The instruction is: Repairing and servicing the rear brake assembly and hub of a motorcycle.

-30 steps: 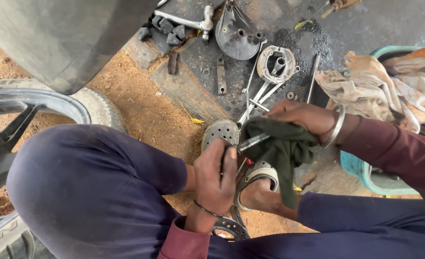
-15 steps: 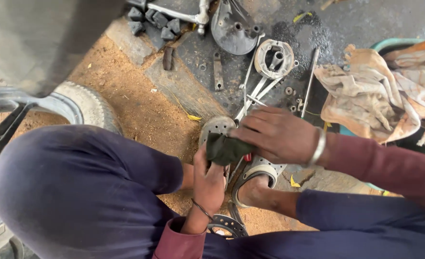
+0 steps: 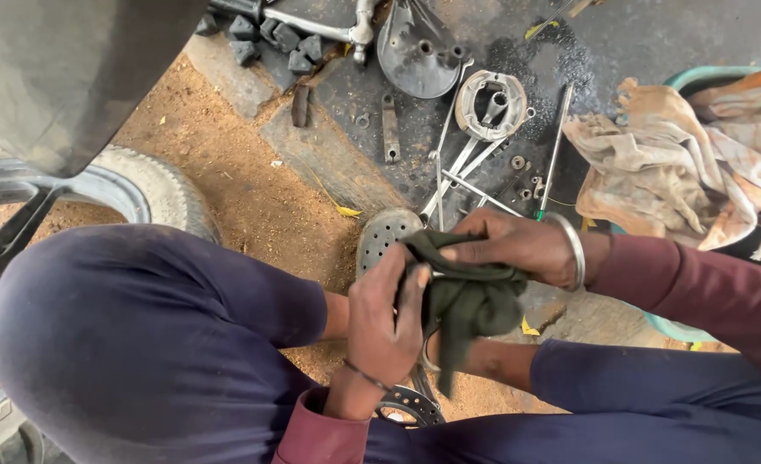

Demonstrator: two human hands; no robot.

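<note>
Rag (image 3: 470,301), dark green, sits bunched between our two hands, just below the perforated metal disc (image 3: 382,236). Our right hand (image 3: 518,249) closes over its top; our left hand (image 3: 385,322) grips its left side. Its loose tail hangs downward.

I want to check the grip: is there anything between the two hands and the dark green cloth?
Nothing visible. The left hand and the right hand both grip the crumpled dark green cloth directly. The cloth hides whatever lies inside it.
</note>
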